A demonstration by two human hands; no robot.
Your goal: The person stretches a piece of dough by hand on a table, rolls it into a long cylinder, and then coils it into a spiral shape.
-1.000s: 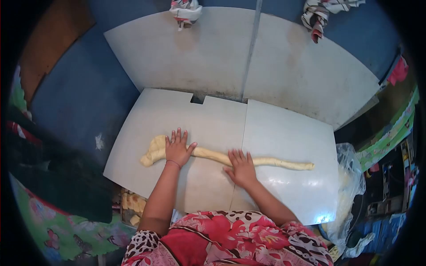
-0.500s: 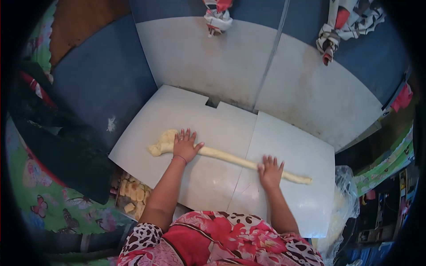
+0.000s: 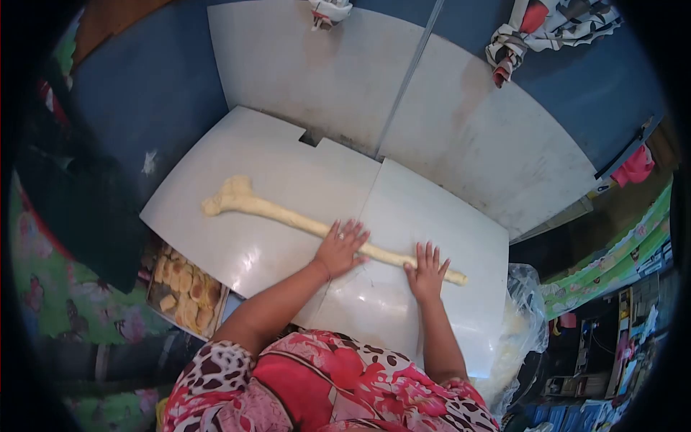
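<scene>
A long rope of pale yellow dough point(image 3: 284, 214) lies slantwise across the white tabletop point(image 3: 266, 263). Its left end is a thick, uneven lump, while the right end tapers to a thin tip. My left hand point(image 3: 341, 246) rests flat on the middle of the rope, fingers spread, covering a short stretch of it. Near the thin end, my right hand point(image 3: 427, 272) also lies flat on the dough with its fingers stretched out. Neither hand is wrapped around the dough.
A tray of baked bread pieces point(image 3: 187, 291) sits below the table's left edge. Clear plastic bag point(image 3: 525, 309) hangs by the right edge. Behind stands a grey-and-blue wall panel point(image 3: 309, 72) with a knotted patterned cloth point(image 3: 507, 54). A green butterfly-print cloth point(image 3: 93, 309) is at left.
My left hand has slid right along the dough, from beside the thick lump to the rope's middle. My right hand stays near the thin end. The camera view has shifted.
</scene>
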